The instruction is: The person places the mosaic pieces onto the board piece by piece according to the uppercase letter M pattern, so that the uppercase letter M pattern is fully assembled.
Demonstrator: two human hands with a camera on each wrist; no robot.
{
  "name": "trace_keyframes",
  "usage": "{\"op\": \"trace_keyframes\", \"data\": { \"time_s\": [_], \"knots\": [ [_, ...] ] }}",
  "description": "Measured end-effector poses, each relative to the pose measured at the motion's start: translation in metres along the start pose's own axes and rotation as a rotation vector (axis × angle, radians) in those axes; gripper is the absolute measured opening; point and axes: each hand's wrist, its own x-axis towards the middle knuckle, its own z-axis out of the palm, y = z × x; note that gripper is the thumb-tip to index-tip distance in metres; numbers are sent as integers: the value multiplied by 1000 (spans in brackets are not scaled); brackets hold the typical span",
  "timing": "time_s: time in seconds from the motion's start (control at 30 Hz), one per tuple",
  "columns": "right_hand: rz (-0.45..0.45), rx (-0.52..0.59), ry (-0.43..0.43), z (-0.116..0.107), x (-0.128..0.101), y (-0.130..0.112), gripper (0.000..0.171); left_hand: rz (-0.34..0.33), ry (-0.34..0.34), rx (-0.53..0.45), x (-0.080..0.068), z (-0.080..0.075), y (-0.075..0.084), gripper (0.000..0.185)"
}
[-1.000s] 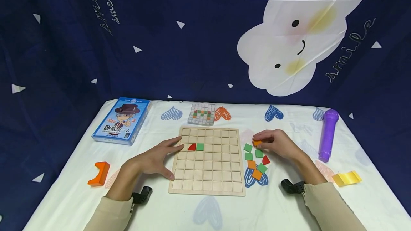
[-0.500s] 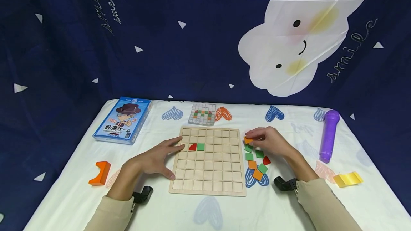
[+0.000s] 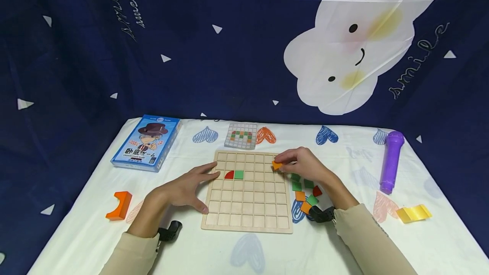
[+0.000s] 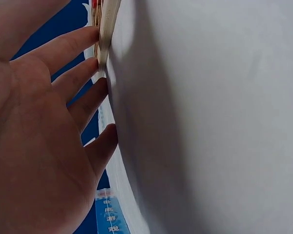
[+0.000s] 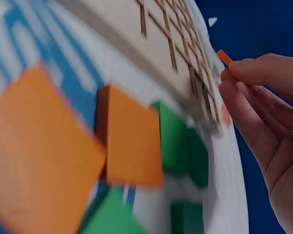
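Note:
A wooden grid board [image 3: 248,207] lies in the middle of the table, with a red quarter-circle tile [image 3: 229,175] and a green square tile [image 3: 238,175] in its third row. My right hand [image 3: 296,164] pinches an orange square tile [image 3: 276,165] [image 5: 224,57] above the board's upper right cells. My left hand [image 3: 187,188] [image 4: 53,122] rests flat on the cloth, fingers straight against the board's left edge. Loose green, orange and red tiles [image 3: 305,194] [image 5: 132,141] lie right of the board.
A blue game box [image 3: 145,142] lies at the back left, a small pattern card [image 3: 240,135] behind the board. An orange curved block [image 3: 119,205] sits at the left, a purple toy microphone [image 3: 391,160] and a yellow block [image 3: 413,213] at the right.
My right hand lifted the orange tile from the loose pile and carried it left, to above the board's upper right cells. The left hand stayed still.

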Motion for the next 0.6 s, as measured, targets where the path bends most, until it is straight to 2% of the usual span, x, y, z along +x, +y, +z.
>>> {"op": "trace_keyframes", "data": {
  "time_s": [0.33,0.6],
  "knots": [
    [1,41,-33,22,17,-20,22,0,4,4,2,0,0,107],
    [-3,79,-61,46,24,-26,22,-3,5,-1,1,-1,2,107]
  ]
}}
